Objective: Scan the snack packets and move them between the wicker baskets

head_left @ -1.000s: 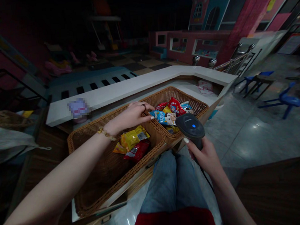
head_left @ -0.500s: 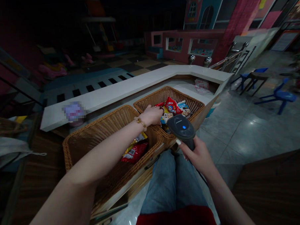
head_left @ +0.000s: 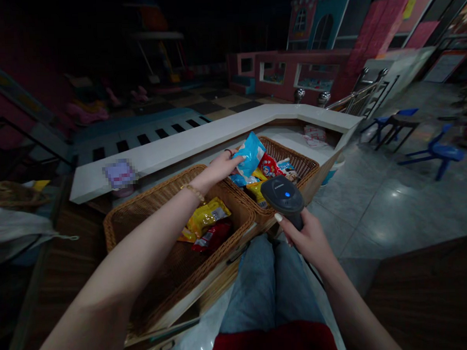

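Currently, blue snack packet (head_left: 251, 154) pinched by left hand (head_left: 218, 170); barcode scanner (head_left: 283, 196) gripped by right hand (head_left: 308, 239); further packets (head_left: 204, 220) held in wicker baskets (head_left: 153, 199).

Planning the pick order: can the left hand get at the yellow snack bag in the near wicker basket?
Likely yes. The left hand sits above the far edge of the near wicker basket, and the yellow snack bag lies uncovered on top. However, that hand is holding a blue packet, so it would probably need freeing first.

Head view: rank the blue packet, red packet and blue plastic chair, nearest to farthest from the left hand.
1. Blue packet, pinched in the left hand, over the far basket.
2. Red packet, in the near wicker basket.
3. Blue plastic chair, off to the right.
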